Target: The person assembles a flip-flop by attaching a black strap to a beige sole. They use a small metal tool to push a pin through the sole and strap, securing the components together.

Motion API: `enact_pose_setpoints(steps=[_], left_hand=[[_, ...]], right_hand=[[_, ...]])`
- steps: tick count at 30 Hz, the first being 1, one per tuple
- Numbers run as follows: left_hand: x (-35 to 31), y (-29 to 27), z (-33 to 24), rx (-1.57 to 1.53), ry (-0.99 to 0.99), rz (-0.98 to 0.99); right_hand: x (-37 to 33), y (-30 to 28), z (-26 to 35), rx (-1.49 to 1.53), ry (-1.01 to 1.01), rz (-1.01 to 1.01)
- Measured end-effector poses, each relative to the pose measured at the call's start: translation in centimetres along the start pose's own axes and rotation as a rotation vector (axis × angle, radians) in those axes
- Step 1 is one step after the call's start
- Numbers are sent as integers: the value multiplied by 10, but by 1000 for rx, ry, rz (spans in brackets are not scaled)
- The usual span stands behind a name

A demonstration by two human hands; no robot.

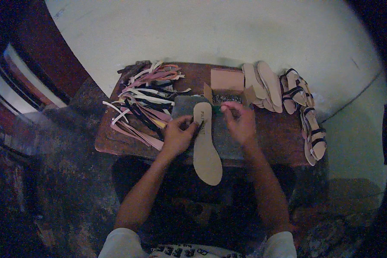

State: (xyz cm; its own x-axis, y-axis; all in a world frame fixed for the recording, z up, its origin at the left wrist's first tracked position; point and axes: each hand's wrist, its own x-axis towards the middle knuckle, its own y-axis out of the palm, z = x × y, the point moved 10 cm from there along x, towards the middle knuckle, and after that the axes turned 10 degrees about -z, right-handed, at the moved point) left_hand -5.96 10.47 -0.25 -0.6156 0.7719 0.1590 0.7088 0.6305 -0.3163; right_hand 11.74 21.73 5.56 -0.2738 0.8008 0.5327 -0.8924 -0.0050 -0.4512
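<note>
A beige shoe insole lies with its narrow heel end on a dark grey slab, while its broad toe end juts past the table's front edge. Dark print marks the heel. My left hand is closed at the insole's left edge, thumb and forefinger together near a thin dark thing too small to name. Beside the heel's right edge, my right hand pinches a small green thing that I cannot identify. Its far end is hidden by blur and dim light.
Strap strips in several colours heap on the wooden table at left. An open cardboard box holding small dark metal bits stands behind the slab. Beige soles and strapped sandals line the right side.
</note>
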Motion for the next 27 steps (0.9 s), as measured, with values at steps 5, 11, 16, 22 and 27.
enact_pose_setpoints(steps=[5, 11, 16, 22, 27], left_hand=[[1, -1, 4, -20, -10, -20], [4, 10, 6, -40, -87, 77], [5, 17, 7, -147, -13, 120], [4, 13, 3, -97, -56, 118], [3, 11, 7, -110, -95, 123]], right_hand=[[40, -1, -8, -250, -83, 36], [56, 32, -42, -479, -223, 195], [71, 53, -62, -574, -186, 270], [71, 67, -60, -651, -117, 266], [70, 71, -48, -695, -51, 340]])
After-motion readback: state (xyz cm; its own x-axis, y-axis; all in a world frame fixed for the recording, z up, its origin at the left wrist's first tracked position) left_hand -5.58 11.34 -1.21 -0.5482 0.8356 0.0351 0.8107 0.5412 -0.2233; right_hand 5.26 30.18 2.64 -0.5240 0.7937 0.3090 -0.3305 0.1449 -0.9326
